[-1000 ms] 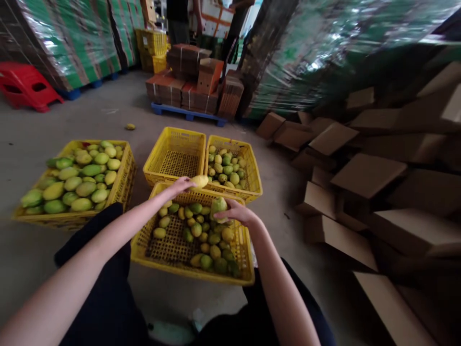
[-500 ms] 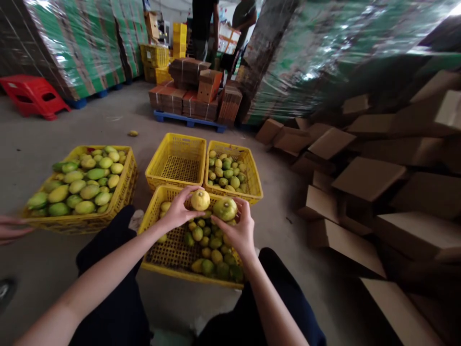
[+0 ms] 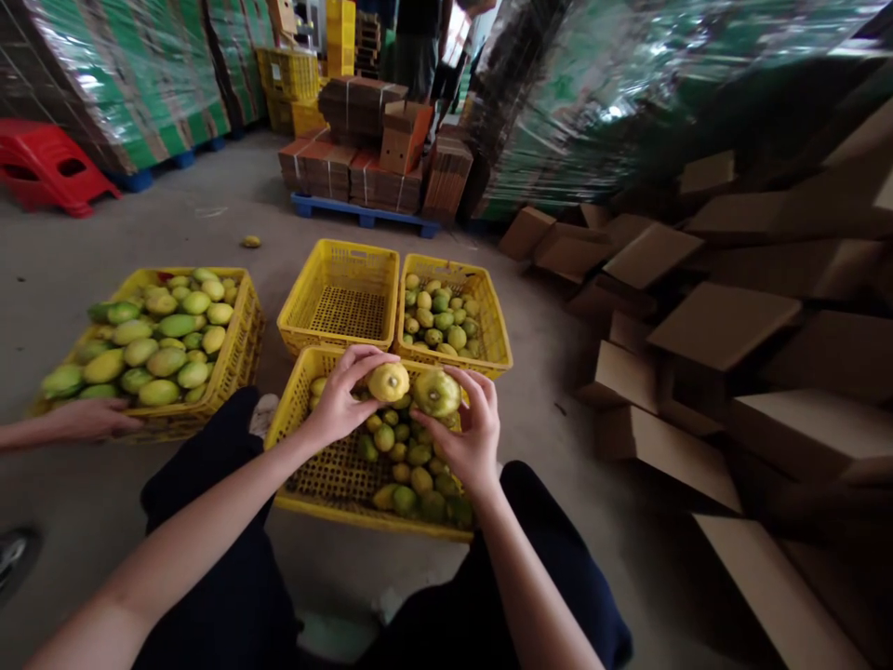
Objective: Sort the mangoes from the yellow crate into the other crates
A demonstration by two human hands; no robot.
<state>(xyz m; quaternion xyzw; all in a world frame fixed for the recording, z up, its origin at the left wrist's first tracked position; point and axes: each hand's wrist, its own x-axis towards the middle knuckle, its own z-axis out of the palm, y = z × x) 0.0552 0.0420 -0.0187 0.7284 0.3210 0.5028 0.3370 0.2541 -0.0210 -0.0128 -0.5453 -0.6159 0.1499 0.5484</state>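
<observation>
My left hand (image 3: 347, 395) is closed round a yellow lemon (image 3: 389, 382), its end facing me. A greener lemon (image 3: 436, 394) sits in the fingers of my right hand (image 3: 474, 428), close beside the first one. Both are held above a yellow plastic crate (image 3: 327, 479) between my legs. Inside that crate, several green and yellow lemons (image 3: 420, 480) lie mostly on the right, and a few more show at its left side, partly behind my left hand.
Behind stand a bare-bottomed yellow crate (image 3: 339, 337) and another crate (image 3: 497, 321) part filled with lemons. At left, another person's hand (image 3: 94, 419) touches a heaped lemon crate (image 3: 241, 344). Cardboard boxes (image 3: 726, 321) crowd the right; a red stool (image 3: 52, 167) stands far left.
The other person's hand has moved right, onto the heaped crate's near edge. The whole view has shifted slightly; both my hands still hold their lemons over the crate.
</observation>
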